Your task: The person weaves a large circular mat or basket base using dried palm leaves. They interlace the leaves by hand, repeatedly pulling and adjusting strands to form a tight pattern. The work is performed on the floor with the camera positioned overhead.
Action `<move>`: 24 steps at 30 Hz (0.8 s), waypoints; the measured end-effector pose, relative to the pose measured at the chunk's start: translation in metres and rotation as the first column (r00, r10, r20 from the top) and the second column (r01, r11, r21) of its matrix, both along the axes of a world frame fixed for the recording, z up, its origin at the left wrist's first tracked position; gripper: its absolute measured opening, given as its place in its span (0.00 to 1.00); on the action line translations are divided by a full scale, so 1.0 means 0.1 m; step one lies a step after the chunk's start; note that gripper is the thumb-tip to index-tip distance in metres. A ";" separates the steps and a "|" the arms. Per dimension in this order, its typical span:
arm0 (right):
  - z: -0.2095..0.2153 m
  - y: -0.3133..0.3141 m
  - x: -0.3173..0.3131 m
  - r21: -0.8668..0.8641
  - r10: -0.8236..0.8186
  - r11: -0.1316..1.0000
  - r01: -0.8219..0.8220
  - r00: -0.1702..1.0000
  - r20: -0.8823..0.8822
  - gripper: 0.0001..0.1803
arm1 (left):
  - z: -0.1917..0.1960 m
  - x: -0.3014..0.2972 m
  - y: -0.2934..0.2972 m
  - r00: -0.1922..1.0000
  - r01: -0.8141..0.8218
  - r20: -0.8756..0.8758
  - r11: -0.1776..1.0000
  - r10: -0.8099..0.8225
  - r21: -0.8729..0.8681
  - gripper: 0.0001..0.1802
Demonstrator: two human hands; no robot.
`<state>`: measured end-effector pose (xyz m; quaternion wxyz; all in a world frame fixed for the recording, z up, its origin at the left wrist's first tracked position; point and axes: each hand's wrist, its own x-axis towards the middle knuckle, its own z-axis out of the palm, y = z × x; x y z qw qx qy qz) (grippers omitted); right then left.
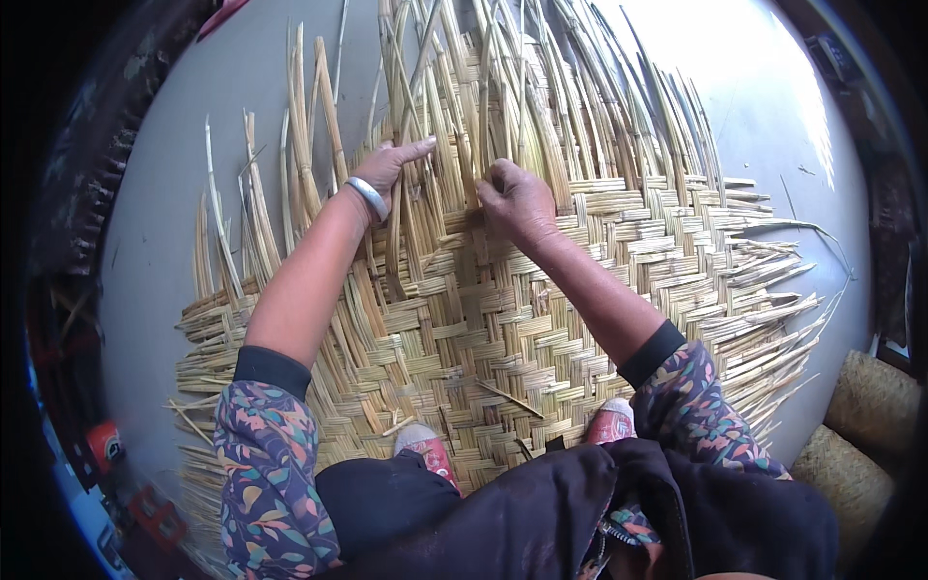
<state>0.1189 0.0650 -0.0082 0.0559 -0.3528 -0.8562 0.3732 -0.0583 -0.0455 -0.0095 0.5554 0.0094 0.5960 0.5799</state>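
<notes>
A large woven reed mat lies on the grey floor, its far edge ending in many loose upright reed strips. My left hand, with a silver bangle on the wrist, lies flat with fingers stretched across the loose strips at the weave's edge. My right hand is curled around a few strips at the same edge, just right of the left hand. Both forearms reach forward over the woven part. Patterned sleeves are pushed up to the elbows.
My red shoes rest on the near part of the mat, with dark clothing below them. Grey concrete floor surrounds the mat. Two woven straw bundles sit at the right. Red objects lie at the lower left.
</notes>
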 end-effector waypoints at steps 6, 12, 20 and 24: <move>-0.05 -0.05 0.06 0.151 0.140 0.979 -0.136 0.990 -0.022 0.10 | 0.12 0.06 -0.02 0.995 0.079 0.052 0.988 -0.086 0.133 0.13; 0.03 -0.07 0.00 0.230 0.329 0.903 -0.363 0.928 0.173 0.08 | 0.11 0.09 -0.08 0.992 0.124 -0.030 0.983 -0.121 0.133 0.17; 0.00 -0.02 0.03 0.137 0.333 0.927 -0.350 0.933 0.134 0.09 | 0.22 0.19 -0.09 0.904 -0.418 0.085 0.822 0.419 0.386 0.23; -0.02 0.04 0.00 0.084 0.313 0.942 -0.326 0.940 0.137 0.10 | 0.12 0.02 -0.21 0.866 -0.500 0.149 0.812 0.478 0.301 0.24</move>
